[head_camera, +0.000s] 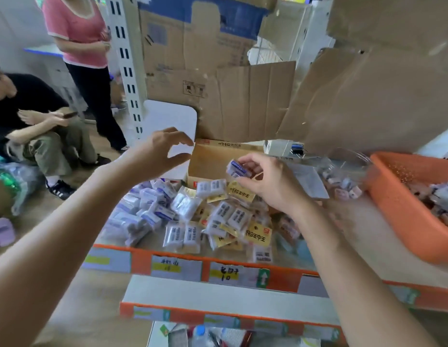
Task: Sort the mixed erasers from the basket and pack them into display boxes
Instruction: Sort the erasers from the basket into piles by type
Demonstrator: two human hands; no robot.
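The person's right hand (265, 181), at centre frame, pinches one blue-and-white wrapped eraser (235, 169) between thumb and fingertips; it hangs just over the mouth of the open display box (210, 159), probably so the piece can drop straight in; the left hand (162, 149), left of centre, is curved in a wide C with a clear gap between thumb and forefinger and holds nothing that shows; its forefinger tip sits at the box's upper left corner, likely to steady the flap, though whether they touch cannot be told

Below the box, loose erasers (192, 216) lie heaped on the shelf (140, 259), roughly grouped by kind: blue-and-white ones to the left, white ones with black print in the middle, yellow-labelled packs towards the right; the grouping suggests that sorting is well under way; the orange basket (393, 204) at the right edge holds more mixed pieces

By count: two hands, one eraser held, one open display box, one basket, three visible kinds; the pile is too many and too blurred to count; two bystanders (30, 116) occupy the upper left
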